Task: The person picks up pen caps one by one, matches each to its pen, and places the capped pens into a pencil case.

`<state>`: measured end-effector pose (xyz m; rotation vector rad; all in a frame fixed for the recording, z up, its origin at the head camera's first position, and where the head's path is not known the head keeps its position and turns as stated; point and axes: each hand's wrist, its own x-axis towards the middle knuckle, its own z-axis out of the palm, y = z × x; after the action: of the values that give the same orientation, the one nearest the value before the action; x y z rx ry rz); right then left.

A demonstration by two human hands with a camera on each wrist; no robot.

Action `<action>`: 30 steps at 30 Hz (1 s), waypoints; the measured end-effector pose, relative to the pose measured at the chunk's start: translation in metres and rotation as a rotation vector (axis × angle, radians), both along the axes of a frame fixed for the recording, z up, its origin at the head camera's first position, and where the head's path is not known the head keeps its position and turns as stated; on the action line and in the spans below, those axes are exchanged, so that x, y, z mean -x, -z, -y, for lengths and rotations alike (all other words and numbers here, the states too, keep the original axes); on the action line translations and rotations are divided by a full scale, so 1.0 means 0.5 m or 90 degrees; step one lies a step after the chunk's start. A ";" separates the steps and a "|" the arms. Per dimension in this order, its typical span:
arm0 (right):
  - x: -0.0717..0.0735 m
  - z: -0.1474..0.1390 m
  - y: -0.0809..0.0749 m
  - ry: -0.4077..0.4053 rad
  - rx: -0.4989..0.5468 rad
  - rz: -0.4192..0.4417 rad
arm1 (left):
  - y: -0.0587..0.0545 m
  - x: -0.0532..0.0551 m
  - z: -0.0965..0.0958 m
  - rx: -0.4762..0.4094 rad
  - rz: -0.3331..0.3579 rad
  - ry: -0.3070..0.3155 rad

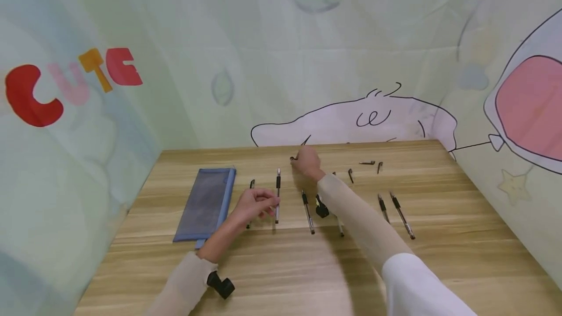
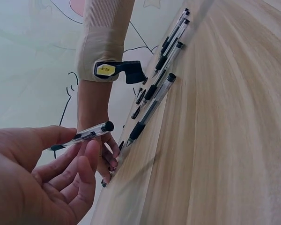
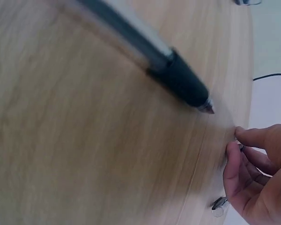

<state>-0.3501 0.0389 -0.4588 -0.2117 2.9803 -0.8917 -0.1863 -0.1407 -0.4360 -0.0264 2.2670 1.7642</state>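
My left hand point(image 1: 258, 204) pinches an uncapped gel pen point(image 1: 278, 184) between thumb and fingers, its tip pointing to the back of the table. In the left wrist view that pen point(image 2: 91, 134) is off the tabletop, its black end plug towards the camera. At the table's back edge, my right hand point(image 1: 307, 162) pinches a small black pen cap point(image 1: 293, 159), mostly hidden by the fingers in the right wrist view. Another pen point(image 1: 252, 184) lies partly under my left hand. Between the two arms rests an uncapped pen point(image 1: 308, 211), and one more point(image 1: 340, 228) is partly covered by the right sleeve.
A blue zip pouch point(image 1: 206, 204) lies flat on the left. Two uncapped pens point(image 1: 401, 214) lie right of my right arm. Loose caps point(image 1: 351, 175) are scattered at the back right. Printed cloth walls point(image 1: 197, 62) border the wooden table point(image 1: 272, 277).
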 end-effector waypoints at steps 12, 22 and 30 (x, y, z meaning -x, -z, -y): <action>-0.041 -0.006 -0.003 -0.080 0.216 -0.010 | 0.005 0.000 -0.014 -0.003 -0.015 0.022; -0.081 -0.035 -0.044 -0.084 0.408 0.185 | 0.012 -0.004 -0.022 -0.010 -0.015 0.035; -0.102 -0.061 -0.069 -0.098 0.501 0.270 | 0.006 -0.009 -0.029 -0.027 -0.012 0.036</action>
<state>-0.2991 0.0693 -0.4241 -0.2172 2.0750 -1.7693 -0.1819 -0.1259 -0.4392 0.0621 2.2203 1.7903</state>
